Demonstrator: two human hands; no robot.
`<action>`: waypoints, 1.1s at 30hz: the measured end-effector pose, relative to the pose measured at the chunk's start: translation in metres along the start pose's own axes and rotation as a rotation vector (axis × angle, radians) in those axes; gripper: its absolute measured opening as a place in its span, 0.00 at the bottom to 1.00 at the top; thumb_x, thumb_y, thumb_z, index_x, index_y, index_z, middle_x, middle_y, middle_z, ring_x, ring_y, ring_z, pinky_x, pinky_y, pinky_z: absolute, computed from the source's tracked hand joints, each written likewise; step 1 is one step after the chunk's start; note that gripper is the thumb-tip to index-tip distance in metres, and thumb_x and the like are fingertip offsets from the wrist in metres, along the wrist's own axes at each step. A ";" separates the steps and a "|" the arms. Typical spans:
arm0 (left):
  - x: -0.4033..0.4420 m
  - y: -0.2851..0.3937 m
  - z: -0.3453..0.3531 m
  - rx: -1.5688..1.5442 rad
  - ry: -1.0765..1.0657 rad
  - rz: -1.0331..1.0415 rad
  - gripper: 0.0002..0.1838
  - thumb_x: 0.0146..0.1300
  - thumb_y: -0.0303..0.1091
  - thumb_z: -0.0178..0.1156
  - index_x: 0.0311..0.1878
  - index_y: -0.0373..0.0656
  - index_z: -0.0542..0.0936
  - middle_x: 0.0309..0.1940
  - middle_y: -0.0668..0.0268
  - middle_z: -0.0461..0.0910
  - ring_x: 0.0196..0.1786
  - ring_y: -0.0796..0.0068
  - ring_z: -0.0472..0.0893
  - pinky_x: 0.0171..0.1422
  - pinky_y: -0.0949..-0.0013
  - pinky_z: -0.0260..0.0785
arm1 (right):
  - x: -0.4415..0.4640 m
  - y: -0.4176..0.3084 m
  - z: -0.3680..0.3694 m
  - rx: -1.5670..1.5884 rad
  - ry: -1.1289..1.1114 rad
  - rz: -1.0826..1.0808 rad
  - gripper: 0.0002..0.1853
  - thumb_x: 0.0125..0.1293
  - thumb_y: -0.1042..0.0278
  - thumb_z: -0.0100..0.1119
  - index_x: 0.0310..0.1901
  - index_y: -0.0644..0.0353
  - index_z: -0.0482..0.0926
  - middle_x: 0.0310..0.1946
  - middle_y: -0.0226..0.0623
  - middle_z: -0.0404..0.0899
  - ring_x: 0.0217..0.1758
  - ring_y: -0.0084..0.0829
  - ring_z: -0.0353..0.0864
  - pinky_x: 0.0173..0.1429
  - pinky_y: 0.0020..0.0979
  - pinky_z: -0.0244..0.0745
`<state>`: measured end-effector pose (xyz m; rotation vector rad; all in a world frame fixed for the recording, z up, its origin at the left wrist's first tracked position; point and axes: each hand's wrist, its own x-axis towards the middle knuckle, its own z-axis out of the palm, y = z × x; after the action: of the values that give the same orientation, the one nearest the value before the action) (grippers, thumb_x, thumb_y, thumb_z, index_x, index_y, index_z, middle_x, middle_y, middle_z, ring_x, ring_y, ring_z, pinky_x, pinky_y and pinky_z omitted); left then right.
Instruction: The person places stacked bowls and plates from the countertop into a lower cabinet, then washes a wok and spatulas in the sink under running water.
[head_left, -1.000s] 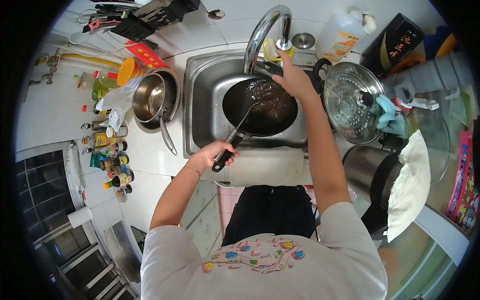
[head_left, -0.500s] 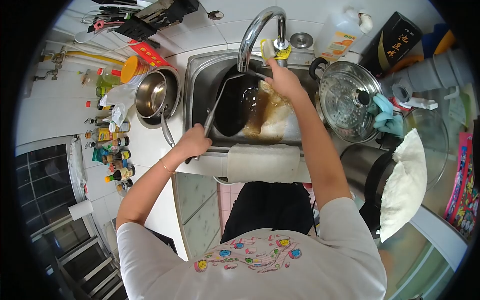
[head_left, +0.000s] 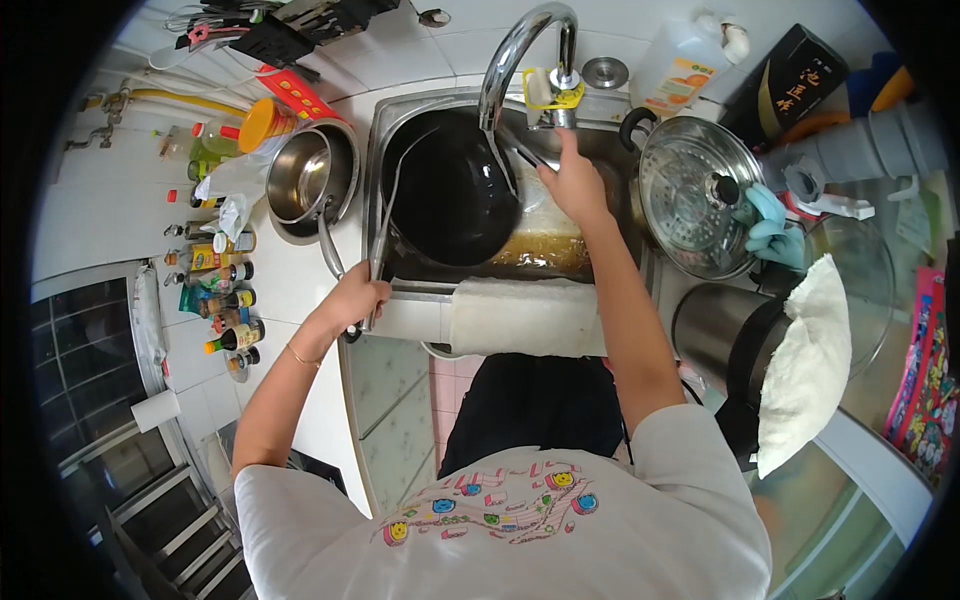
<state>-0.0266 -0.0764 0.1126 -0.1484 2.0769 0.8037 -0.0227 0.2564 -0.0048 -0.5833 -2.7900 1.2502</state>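
Observation:
My left hand (head_left: 358, 296) is closed round the handle of a long metal spatula (head_left: 378, 245) that reaches up along the left side of the black wok (head_left: 450, 195). The wok lies in the sink (head_left: 375, 150) under the tap (head_left: 490, 90), its inside facing up. My right hand (head_left: 576, 185) grips the wok handle (head_left: 528, 150), one finger stretched toward the tap base. Thin brownish water (head_left: 545, 250) covers the sink bottom beside the wok. The spatula's head is hard to make out against the wok.
Left of the sink stands a steel saucepan (head_left: 300, 175), its handle passing beside my left wrist. A glass lid (head_left: 695, 200) and blue-green gloves (head_left: 775, 235) are on the right. A cloth (head_left: 522, 315) hangs over the front edge. A sponge (head_left: 550, 92) rests behind.
The wok has gone from steeply tilted to lying flatter and further left, and the brown water beside it has spread and thinned. My left hand moved left with the spatula; my right hand lowered slightly.

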 end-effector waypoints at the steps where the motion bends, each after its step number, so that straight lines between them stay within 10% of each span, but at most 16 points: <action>1: -0.002 -0.002 0.005 -0.142 -0.053 -0.035 0.09 0.53 0.27 0.53 0.35 0.32 0.69 0.23 0.60 0.72 0.22 0.73 0.73 0.24 0.67 0.69 | -0.009 0.002 -0.001 0.043 0.015 0.037 0.29 0.59 0.61 0.60 0.61 0.53 0.61 0.37 0.56 0.80 0.43 0.55 0.80 0.48 0.49 0.73; 11: -0.007 -0.021 0.044 -0.536 -0.211 -0.174 0.09 0.51 0.25 0.53 0.36 0.37 0.66 0.23 0.62 0.71 0.20 0.76 0.71 0.19 0.69 0.65 | -0.084 0.038 -0.005 0.013 -0.160 0.282 0.17 0.55 0.65 0.60 0.48 0.55 0.78 0.40 0.46 0.82 0.46 0.49 0.80 0.49 0.44 0.74; 23: -0.022 -0.032 0.049 -0.391 -0.187 -0.083 0.13 0.49 0.23 0.50 0.41 0.36 0.63 0.25 0.63 0.69 0.18 0.76 0.68 0.17 0.68 0.64 | 0.002 0.023 0.068 -0.528 -0.177 -0.256 0.19 0.58 0.72 0.58 0.52 0.45 0.79 0.41 0.41 0.83 0.41 0.45 0.83 0.45 0.45 0.77; 33: -0.004 -0.052 0.036 -0.475 -0.325 -0.072 0.15 0.48 0.22 0.49 0.42 0.38 0.62 0.23 0.64 0.67 0.18 0.78 0.67 0.16 0.70 0.63 | 0.002 0.038 0.062 -0.511 -0.271 -0.146 0.20 0.62 0.71 0.52 0.54 0.39 0.79 0.39 0.39 0.83 0.44 0.42 0.83 0.44 0.44 0.79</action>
<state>0.0206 -0.0966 0.0762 -0.3263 1.5433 1.1816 -0.0227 0.2361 -0.0749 -0.2221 -3.3252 0.6219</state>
